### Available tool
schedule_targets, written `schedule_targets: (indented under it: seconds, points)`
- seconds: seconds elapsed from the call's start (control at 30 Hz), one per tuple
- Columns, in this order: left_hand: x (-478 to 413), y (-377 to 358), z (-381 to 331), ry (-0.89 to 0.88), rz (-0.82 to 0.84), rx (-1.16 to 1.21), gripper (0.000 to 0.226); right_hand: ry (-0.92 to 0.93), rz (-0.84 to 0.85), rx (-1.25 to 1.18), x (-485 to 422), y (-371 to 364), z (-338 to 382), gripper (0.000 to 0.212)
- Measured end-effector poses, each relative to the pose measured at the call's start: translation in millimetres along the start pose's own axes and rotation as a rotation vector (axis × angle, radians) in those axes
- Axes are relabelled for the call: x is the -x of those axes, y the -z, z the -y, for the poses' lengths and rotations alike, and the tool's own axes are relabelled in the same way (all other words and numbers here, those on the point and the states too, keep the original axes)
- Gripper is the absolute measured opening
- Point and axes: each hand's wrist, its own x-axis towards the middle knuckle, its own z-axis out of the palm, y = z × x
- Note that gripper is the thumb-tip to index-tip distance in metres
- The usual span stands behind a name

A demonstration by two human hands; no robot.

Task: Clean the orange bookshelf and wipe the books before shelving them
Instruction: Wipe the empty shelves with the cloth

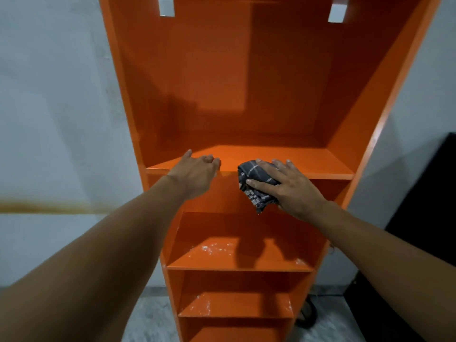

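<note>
Straight ahead, bookshelf (pixel 222 82): tall, orange, open front, stands vs pale wall (pixel 49 95); fills centre of view.
Top shelf board (pixel 315 164): at hand height; both hands at its front edge.
L hand (pixel 195 174): on front edge, left part of board; fingers bent over the lip, thumb up. Can't tell if it grips or only rests.
R hand (pixel 288 188): right of L hand, a gap between the two; holds cloth, fingers spread over it, thumb laid across it.
Cloth (pixel 256 178): dark grey w/ pale check lines, bunched; upper part on the board's edge, lower part hangs below it, under R palm.
Lower shelves: white specks (pixel 214 248) on the next board down, more on the one beneath.
Top of back panel: two pale rectangular openings (pixel 166 6), L and R.
Right side: dark panel (pixel 429 206) near bookshelf, detail unclear.
Floor (pixel 148 317): grey, mottled.
</note>
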Motion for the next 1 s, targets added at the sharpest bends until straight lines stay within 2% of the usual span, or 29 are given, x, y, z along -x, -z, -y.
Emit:
schedule_targets:
  seconds: [0.23,0.4,0.6,0.67,0.83,0.93,1.0]
  points:
    - [-51,8,-83,-0.134,-0.103,0.127,0.033,-0.151,0.074,-0.009,71,-10,-63,0.102]
    - [-73,24,-140,-0.151,-0.120,0.199,0.036,-0.252,0.022,-0.050,108,-18,-92,0.099]
    - [-88,32,-173,-0.120,-0.157,0.157,0.046,-0.364,-0.017,-0.135,106,-14,-79,0.085]
    - [-88,32,-174,-0.107,-0.159,0.155,0.048,-0.411,0.021,-0.180,107,-11,-73,0.083]
    - [-88,32,-175,-0.103,-0.131,0.162,0.041,-0.548,0.015,-0.388,114,-1,-63,0.078]
    - [-92,29,-173,-0.086,-0.120,0.197,0.043,-0.599,0.067,-0.475,124,11,-67,0.067]
    - [-93,28,-173,-0.071,-0.145,0.207,0.043,-0.674,0.061,-0.602,121,29,-70,0.046]
